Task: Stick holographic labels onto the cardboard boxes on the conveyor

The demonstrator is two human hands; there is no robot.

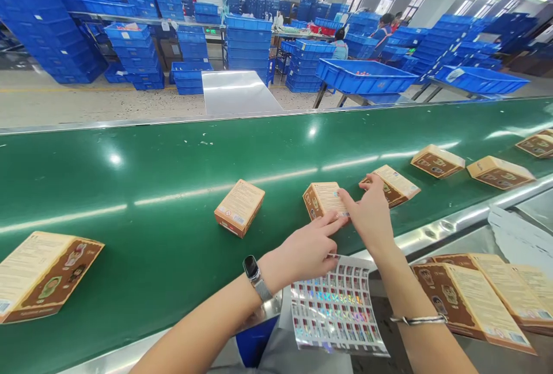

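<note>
My left hand (pixel 309 247), with a watch on its wrist, has its lower fingers curled over the top edge of a shiny sheet of stickers (pixel 337 305). Its index finger reaches out to the lower edge of a small cream and brown box (pixel 326 196) on the belt. My right hand (pixel 371 212) is spread, its thumb at the right side of that same box. The right fingertips lie at the near left end of another such box (pixel 397 182). Whether a loose sticker is under either hand's fingertips I cannot make out.
The green conveyor belt (pixel 164 161) runs across, carrying another upright box (pixel 239 207), a larger-looking box (pixel 38 273) at left and several more at right. Flattened cartons (pixel 475 299) lie on the near right surface. Beyond stand blue crates (pixel 367 77) and people.
</note>
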